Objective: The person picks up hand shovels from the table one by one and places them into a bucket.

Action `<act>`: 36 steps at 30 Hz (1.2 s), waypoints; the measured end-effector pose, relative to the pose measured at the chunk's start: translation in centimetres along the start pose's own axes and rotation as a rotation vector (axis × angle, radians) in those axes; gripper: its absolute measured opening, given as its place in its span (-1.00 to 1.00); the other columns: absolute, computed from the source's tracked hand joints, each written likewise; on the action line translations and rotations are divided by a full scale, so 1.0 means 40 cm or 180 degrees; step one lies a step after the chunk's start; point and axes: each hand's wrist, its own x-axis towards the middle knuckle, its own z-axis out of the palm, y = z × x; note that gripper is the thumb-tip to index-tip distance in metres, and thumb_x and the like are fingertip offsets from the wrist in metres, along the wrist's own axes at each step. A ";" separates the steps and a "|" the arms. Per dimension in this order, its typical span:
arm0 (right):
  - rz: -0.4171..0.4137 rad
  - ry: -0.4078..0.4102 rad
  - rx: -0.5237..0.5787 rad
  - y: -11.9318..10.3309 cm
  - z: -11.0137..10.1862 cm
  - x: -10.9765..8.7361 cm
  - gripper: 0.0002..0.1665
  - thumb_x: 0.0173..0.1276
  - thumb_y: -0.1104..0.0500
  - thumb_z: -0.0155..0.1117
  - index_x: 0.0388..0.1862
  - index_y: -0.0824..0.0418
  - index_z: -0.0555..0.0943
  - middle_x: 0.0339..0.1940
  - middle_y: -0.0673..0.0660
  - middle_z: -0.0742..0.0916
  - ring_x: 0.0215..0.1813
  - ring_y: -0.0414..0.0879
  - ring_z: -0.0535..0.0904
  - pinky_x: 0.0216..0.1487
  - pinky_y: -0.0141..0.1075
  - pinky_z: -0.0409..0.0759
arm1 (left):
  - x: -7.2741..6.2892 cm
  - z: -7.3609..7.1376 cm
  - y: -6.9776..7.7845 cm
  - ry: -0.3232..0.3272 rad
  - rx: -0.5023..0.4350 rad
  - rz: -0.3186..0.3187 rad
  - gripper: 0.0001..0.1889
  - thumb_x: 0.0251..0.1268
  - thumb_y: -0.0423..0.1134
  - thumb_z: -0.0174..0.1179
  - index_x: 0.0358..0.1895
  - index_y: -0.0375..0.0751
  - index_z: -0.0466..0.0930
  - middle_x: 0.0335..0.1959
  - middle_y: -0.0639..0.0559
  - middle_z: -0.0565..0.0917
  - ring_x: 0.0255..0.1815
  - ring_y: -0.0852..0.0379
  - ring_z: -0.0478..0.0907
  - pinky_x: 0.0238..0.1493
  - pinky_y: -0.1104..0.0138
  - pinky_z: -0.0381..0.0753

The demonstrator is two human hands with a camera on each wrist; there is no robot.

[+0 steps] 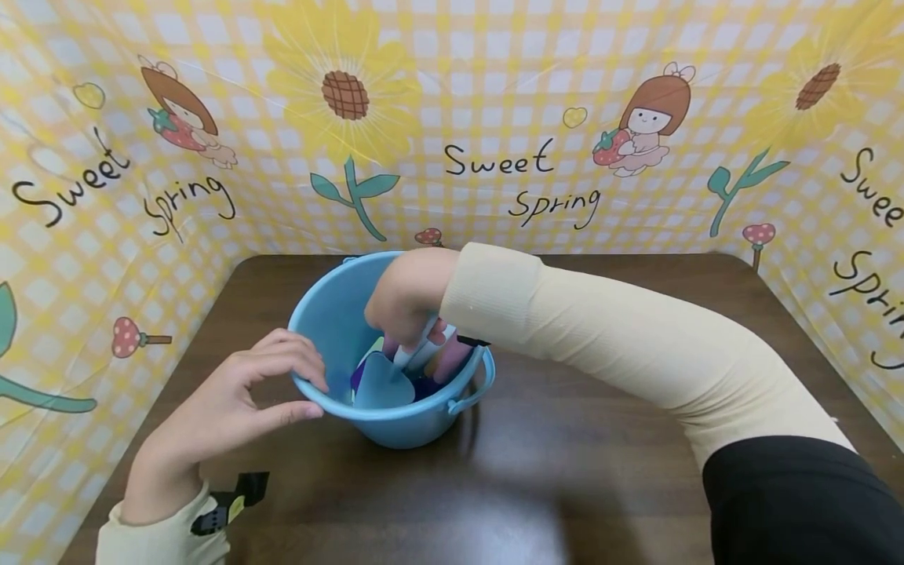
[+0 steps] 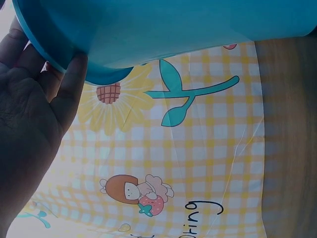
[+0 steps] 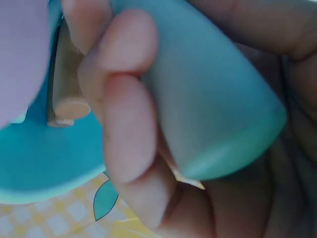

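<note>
A light blue bucket (image 1: pixel 402 431) stands upright on the table. My left hand (image 1: pixel 233 392) grips its rim from the left, thumb outside and fingers over the edge; the left wrist view also has this hand (image 2: pixel 44 109) at the rim. My right hand (image 1: pixel 410 294) reaches down into the bucket. It holds the pale blue handle (image 3: pixel 213 99) of what looks like a toy shovel, its blue blade (image 1: pixel 384 382) tilted low inside. In the right wrist view, curled fingers (image 3: pixel 130 129) wrap that handle. Part of the handle is hidden by the hand.
Inside the bucket lie a pink piece (image 1: pixel 452 361), a dark purple piece (image 1: pixel 357 378) and brown rod-like handles (image 3: pixel 72 84). The bucket's handle (image 1: pixel 487 380) hangs at its right side. Around the brown table (image 1: pixel 565 471) stands a yellow checked cloth (image 1: pixel 494 94).
</note>
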 end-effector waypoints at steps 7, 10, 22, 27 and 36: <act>0.0102 -0.0024 0.0064 -0.008 0.002 0.016 -0.51 0.52 0.05 0.15 0.37 0.04 0.39 0.21 -0.04 0.57 0.01 -0.12 0.70 -0.16 -0.39 0.65 | 0.001 0.004 -0.002 0.0044 0.0008 -0.0004 -0.54 -0.12 -0.55 0.50 -0.21 0.10 0.67 -0.20 0.25 0.68 0.08 0.25 0.43 0.20 0.49 0.34; 0.0147 0.0018 0.0137 -0.004 0.005 0.019 -0.51 0.50 0.09 0.17 0.37 0.06 0.39 0.19 -0.01 0.57 0.07 -0.11 0.68 -0.13 -0.39 0.67 | 0.004 0.008 -0.005 0.0125 0.0028 0.0002 -0.55 -0.13 -0.57 0.49 -0.21 0.05 0.67 -0.21 0.23 0.68 0.08 0.25 0.43 0.20 0.49 0.35; -0.0051 0.0379 0.0542 0.040 0.018 -0.008 -0.65 0.46 0.14 0.23 0.19 0.12 0.54 0.02 0.04 0.65 -0.03 -0.04 0.62 0.00 -0.28 0.65 | 0.005 0.018 -0.021 0.0388 0.0024 0.0229 -0.50 -0.25 -0.66 0.48 -0.22 -0.04 0.68 -0.22 0.13 0.68 0.09 0.22 0.44 0.25 0.47 0.34; -0.0347 0.0796 0.0859 0.091 0.026 -0.043 -0.76 0.49 0.13 0.17 0.06 0.14 0.62 -0.08 0.05 0.67 -0.08 -0.09 0.56 0.02 -0.27 0.58 | 0.002 0.012 -0.024 0.0414 0.0052 0.0209 -0.50 -0.24 -0.66 0.48 -0.21 -0.04 0.69 -0.22 0.11 0.69 0.10 0.22 0.45 0.26 0.47 0.34; -0.0275 0.2482 0.1368 0.200 0.162 -0.134 -0.72 0.46 0.17 0.13 -0.51 0.15 0.52 -0.56 0.01 0.46 -0.47 -0.11 0.38 -0.35 -0.30 0.37 | 0.002 0.006 -0.021 0.0314 0.0190 -0.0014 -0.53 -0.12 -0.58 0.49 -0.16 0.02 0.67 -0.15 0.22 0.69 0.23 0.20 0.43 0.36 0.50 0.27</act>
